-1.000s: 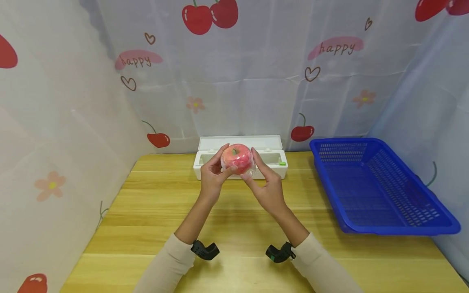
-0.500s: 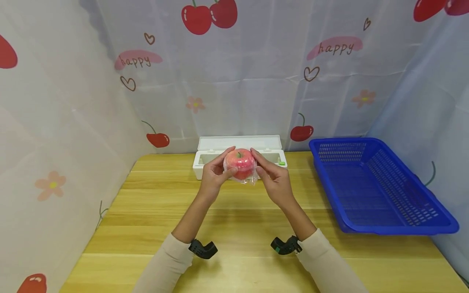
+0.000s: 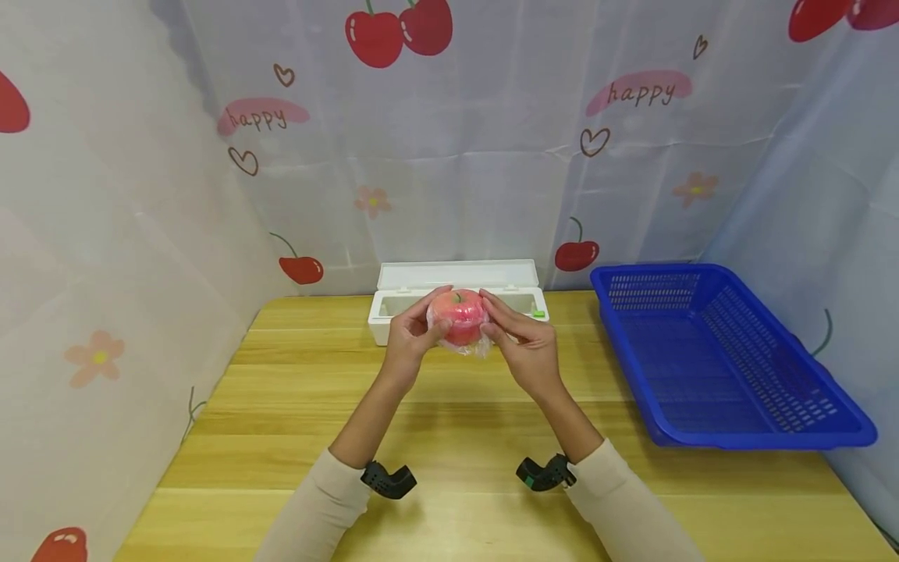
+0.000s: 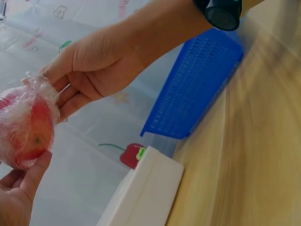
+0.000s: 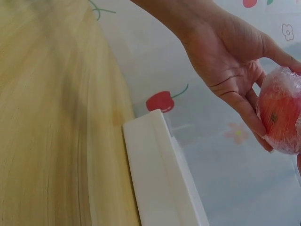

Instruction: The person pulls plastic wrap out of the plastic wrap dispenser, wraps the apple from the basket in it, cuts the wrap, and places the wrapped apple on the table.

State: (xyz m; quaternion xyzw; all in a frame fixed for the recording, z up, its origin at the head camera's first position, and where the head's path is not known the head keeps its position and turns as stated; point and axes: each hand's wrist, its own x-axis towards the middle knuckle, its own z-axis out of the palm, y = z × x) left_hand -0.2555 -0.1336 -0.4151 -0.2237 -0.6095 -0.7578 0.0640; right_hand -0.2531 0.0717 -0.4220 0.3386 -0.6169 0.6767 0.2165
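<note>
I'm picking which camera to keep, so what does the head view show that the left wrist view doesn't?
Only the head view shows both sleeves, the whole wooden table and the open white box with its lid up. Only the left wrist view shows the clear film bunched against the right hand's fingers. Both show the wrapped apple held between the left hand and right hand, and the blue basket.

Light's bright and even, prob. overhead, soft all over. Only faint shadows under my forearms on the wooden table (image 3: 295,406). Head view is sharp in the middle, w/ wide-angle bending at the edges. Both wrist views: tabletop smeared w/ motion blur; glare glints off the plastic wrap on the apple (image 4: 23,129).
</note>
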